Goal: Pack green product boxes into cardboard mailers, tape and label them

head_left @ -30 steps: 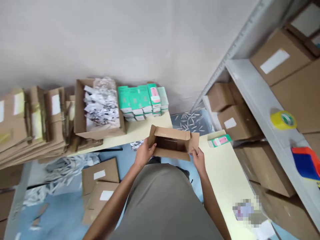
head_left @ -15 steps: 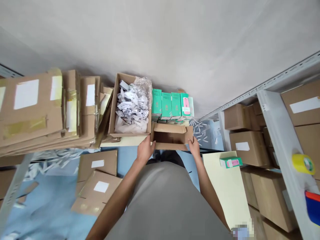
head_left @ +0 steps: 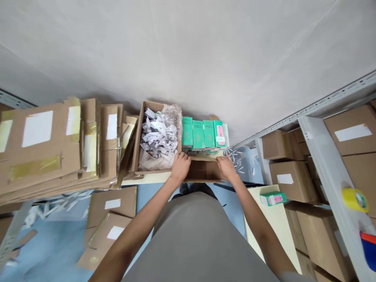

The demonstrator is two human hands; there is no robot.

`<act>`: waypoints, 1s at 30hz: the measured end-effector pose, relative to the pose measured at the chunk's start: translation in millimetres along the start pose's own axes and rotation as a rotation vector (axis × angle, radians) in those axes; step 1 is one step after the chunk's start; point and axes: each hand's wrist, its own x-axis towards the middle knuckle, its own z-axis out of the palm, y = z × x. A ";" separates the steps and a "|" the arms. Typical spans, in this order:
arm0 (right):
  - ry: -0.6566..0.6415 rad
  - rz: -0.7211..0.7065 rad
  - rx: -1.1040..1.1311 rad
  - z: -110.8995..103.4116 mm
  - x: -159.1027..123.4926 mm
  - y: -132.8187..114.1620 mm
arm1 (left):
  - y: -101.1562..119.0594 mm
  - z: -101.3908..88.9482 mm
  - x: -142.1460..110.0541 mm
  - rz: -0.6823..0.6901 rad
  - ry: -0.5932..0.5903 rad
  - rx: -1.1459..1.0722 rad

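Observation:
A small cardboard box (head_left: 202,172) is at the shelf's front edge, close to my body, with its top side open and its inside in view. My left hand (head_left: 180,168) is closed over its left end, fingers curled over the far edge. At the right end, my right hand (head_left: 226,168) grips the same box, fingers bent over the rim. Just behind the box stands a row of green boxes (head_left: 198,135), one with a pink picture. To the left of my left hand is a larger carton (head_left: 136,149) full of crumpled white paper (head_left: 160,135) and bubble wrap (head_left: 173,117).
Flattened cardboard boxes (head_left: 47,137) are stacked at the left. A lone green box (head_left: 273,198) lies on a pale board (head_left: 261,213) at the right. Beyond it, a metal rack post (head_left: 329,164) carries yellow tape (head_left: 355,199), beside stacked cartons (head_left: 296,176). Flattened cartons (head_left: 111,219) lie on the blue floor.
Both hands have shifted from the box's near sides to its far edge, fingers now over the flaps. The far flap that stood up is folded down. The camera view has tilted slightly upward.

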 end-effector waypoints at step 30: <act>0.112 0.033 0.346 -0.7 6.2 35.6 | -56.9 -102.0 9.8 -0.548 0.360 0.082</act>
